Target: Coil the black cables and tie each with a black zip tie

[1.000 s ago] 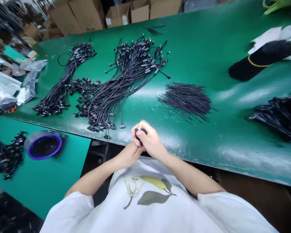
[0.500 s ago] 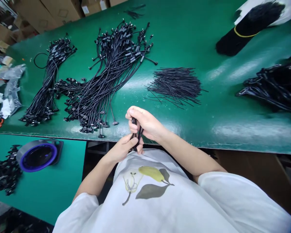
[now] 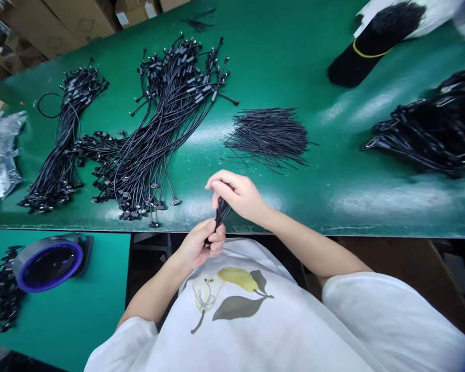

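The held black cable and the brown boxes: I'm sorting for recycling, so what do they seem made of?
Held black cable: probably smooth plastic or rubber sheathing, given its faint shine; its core is hidden. Brown boxes: likely matt cardboard, judging by their flat, dull panels.

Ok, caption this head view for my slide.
Bunched black cable held in the left hand, right hand at its top, by the edge of a green table bearing cable piles.
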A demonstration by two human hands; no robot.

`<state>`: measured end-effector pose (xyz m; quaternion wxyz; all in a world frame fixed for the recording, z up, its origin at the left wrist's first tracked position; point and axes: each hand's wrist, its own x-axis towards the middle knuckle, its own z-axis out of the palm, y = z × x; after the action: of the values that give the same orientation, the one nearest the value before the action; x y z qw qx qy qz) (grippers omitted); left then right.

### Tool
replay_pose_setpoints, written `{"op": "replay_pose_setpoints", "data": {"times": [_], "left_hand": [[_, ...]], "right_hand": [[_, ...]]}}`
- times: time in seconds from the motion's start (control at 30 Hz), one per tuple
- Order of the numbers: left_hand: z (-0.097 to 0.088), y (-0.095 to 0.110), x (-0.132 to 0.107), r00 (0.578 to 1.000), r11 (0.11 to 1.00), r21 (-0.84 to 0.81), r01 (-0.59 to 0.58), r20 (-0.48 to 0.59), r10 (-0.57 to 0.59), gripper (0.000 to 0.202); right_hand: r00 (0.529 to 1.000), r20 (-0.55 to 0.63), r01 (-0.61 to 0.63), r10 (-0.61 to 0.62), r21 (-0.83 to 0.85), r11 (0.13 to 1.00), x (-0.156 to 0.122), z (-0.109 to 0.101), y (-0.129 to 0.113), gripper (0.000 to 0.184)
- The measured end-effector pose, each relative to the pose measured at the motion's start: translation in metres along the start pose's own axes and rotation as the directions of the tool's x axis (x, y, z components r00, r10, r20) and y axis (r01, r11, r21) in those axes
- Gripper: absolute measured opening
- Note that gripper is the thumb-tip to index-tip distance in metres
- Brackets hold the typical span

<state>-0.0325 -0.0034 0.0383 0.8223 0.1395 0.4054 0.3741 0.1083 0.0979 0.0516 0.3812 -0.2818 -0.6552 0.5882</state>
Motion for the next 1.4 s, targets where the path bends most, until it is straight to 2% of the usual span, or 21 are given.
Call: {"op": "replay_pose_setpoints", "data": {"times": [0.03, 0.1, 0.17, 0.2, 0.23, 0.3, 0.37, 0.53, 0.73, 0.8, 0.83, 0.87, 0.93, 0.97, 1.03, 1.07, 1.13, 1.2, 1.27, 1.33, 1.4], "left_hand": [[-0.001, 0.000, 0.000, 0.999, 0.999, 0.040, -0.021, -0.046, 0.023, 0.043], [-0.004, 0.002, 0.000, 0.993, 0.982, 0.180, -0.055, -0.097, 0.073, 0.046], [-0.007, 0.003, 0.000, 0.993, 0.904, 0.423, -0.063, -0.066, 0.100, 0.046], [-0.007, 0.003, 0.000, 0.994, 0.820, 0.569, -0.069, -0.035, 0.108, 0.045], [-0.008, 0.003, 0.000, 0.994, 0.708, 0.702, -0.077, -0.001, 0.109, 0.043], [-0.007, 0.001, -0.001, 0.993, 0.475, 0.875, -0.097, 0.055, 0.102, 0.036], [-0.008, -0.001, -0.001, 0.989, 0.334, 0.935, -0.117, 0.079, 0.125, 0.031], [-0.013, -0.003, 0.005, 0.967, 0.272, 0.949, -0.162, 0.097, 0.237, 0.024], [-0.008, -0.002, 0.014, 0.980, 0.174, 0.970, -0.167, 0.144, 0.136, 0.030], [-0.007, -0.002, 0.016, 0.985, 0.221, 0.965, -0.144, 0.119, 0.122, 0.033], [-0.007, -0.002, 0.017, 0.988, 0.281, 0.951, -0.128, 0.097, 0.121, 0.035], [-0.008, -0.002, 0.019, 0.990, 0.364, 0.925, -0.112, 0.071, 0.125, 0.035], [-0.010, 0.000, 0.021, 0.988, 0.579, 0.809, -0.097, 0.009, 0.152, 0.036], [-0.011, 0.002, 0.021, 0.984, 0.687, 0.720, -0.099, -0.031, 0.175, 0.037], [-0.012, 0.005, 0.022, 0.970, 0.842, 0.526, -0.122, -0.117, 0.214, 0.037], [-0.011, 0.007, 0.022, 0.964, 0.886, 0.443, -0.137, -0.148, 0.223, 0.038], [-0.008, 0.010, 0.022, 0.959, 0.928, 0.338, -0.158, -0.171, 0.226, 0.038], [-0.004, 0.011, 0.022, 0.956, 0.944, 0.275, -0.182, -0.176, 0.235, 0.037], [0.001, 0.012, 0.023, 0.950, 0.953, 0.218, -0.212, -0.183, 0.253, 0.036], [0.006, 0.012, 0.025, 0.943, 0.953, 0.165, -0.253, -0.180, 0.281, 0.034], [0.012, 0.012, 0.029, 0.933, 0.944, 0.124, -0.305, -0.160, 0.322, 0.038]], "right_hand": [[0.989, 0.049, 0.149, -0.141, -0.243, 0.959, -0.004, -0.010, 0.000, 0.020], [0.891, 0.320, 0.451, -0.321, -0.552, 0.702, -0.017, -0.025, -0.001, 0.026], [0.756, 0.575, 0.653, -0.314, -0.625, 0.427, -0.032, -0.031, 0.001, 0.034], [0.710, 0.650, 0.703, -0.270, -0.632, 0.327, -0.040, -0.030, 0.003, 0.034], [0.695, 0.686, 0.717, -0.213, -0.646, 0.262, -0.048, -0.028, 0.005, 0.031], [0.713, 0.695, 0.695, -0.092, -0.682, 0.229, -0.059, -0.023, 0.009, 0.025], [0.739, 0.674, 0.653, -0.011, -0.712, 0.256, -0.066, -0.019, 0.013, 0.022], [0.775, 0.631, 0.609, 0.028, -0.759, 0.231, -0.063, -0.023, 0.020, 0.025], [0.736, 0.667, 0.613, 0.115, -0.729, 0.305, -0.063, -0.023, 0.032, 0.027], [0.719, 0.684, 0.596, 0.126, -0.699, 0.396, -0.056, -0.032, 0.031, 0.031], [0.722, 0.685, 0.579, 0.102, -0.678, 0.454, -0.049, -0.042, 0.031, 0.033], [0.757, 0.651, 0.544, 0.057, -0.676, 0.498, -0.040, -0.055, 0.031, 0.034], [0.901, 0.432, 0.393, -0.043, -0.770, 0.503, -0.018, -0.090, 0.035, 0.032], [0.965, 0.246, 0.258, -0.088, -0.852, 0.456, -0.007, -0.108, 0.040, 0.029], [0.994, 0.007, 0.041, -0.110, -0.949, 0.312, 0.013, -0.142, 0.054, 0.023], [0.994, -0.034, -0.008, -0.100, -0.970, 0.245, 0.020, -0.155, 0.062, 0.021], [0.997, -0.011, 0.001, -0.072, -0.986, 0.167, 0.027, -0.170, 0.074, 0.019], [0.993, -0.022, -0.003, -0.113, -0.987, 0.161, 0.028, -0.171, 0.076, 0.018], [0.977, -0.084, -0.039, -0.194, -0.973, 0.226, 0.024, -0.160, 0.068, 0.017], [0.958, -0.150, -0.050, -0.244, -0.926, 0.373, 0.016, -0.135, 0.055, 0.017], [0.963, -0.178, -0.024, -0.201, -0.803, 0.596, 0.006, -0.100, 0.042, 0.015]]}}
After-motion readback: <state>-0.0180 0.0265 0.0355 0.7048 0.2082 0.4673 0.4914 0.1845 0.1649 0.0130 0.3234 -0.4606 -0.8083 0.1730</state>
